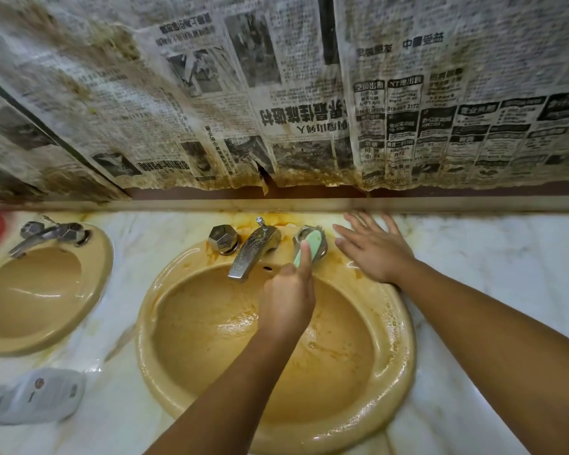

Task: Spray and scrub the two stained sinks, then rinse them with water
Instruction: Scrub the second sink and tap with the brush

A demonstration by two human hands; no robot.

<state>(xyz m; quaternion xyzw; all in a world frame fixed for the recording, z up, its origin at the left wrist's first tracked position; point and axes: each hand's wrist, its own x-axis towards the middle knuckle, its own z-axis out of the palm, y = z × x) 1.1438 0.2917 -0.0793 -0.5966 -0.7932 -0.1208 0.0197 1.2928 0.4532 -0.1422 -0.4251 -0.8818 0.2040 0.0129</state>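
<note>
A yellow-brown sink (pixel 393 339) with brown stains sits in a white marble counter (pixel 506 257). The left hand (pixel 286 300) holds a small green brush (pixel 310 245), with one finger laid along its back. The brush presses on the right tap knob (pixel 298 236), just right of the silver spout (pixel 252 254). The right hand (pixel 375 251) lies flat on the counter and the sink's far right rim. A second sink (pixel 96 274) is on the left. Stained newspaper (pixel 276 93) covers the far wall.

Stained newspaper sheets (pixel 276 93) cover the wall (pixel 473 189) above a white marble countertop (pixel 490 257) with a raised ledge (pixel 440 203).
</note>
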